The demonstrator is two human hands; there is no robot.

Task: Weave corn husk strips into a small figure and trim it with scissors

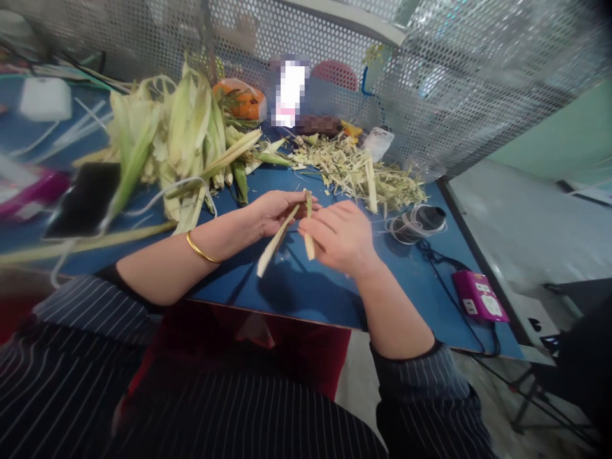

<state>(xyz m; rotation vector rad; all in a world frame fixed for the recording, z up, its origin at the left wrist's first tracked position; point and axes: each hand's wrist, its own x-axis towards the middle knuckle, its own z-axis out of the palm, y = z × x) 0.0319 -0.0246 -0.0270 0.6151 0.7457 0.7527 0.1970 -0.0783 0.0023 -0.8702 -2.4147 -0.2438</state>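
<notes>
Over the blue table (229, 271), both my hands hold a folded strip of pale corn husk (276, 245). My left hand (273, 211), below a gold bangle, pinches it near the fold at the top. My right hand (340, 234) closes its fingers round the other end, and a short tail pokes out below them. One longer end hangs down between the hands toward the table's front edge. To the left of my left hand lies a large heap of corn husks (184, 137). Some of my left fingertips are hidden behind the strip.
Husk scraps (354, 172) are piled at the back right. A dark spool of thread (421, 222) stands right of my right hand, with a purple box (479, 296) and black cord beyond. A phone (85, 199) with a white cable lies at left. A perforated metal screen (325, 38) closes the back.
</notes>
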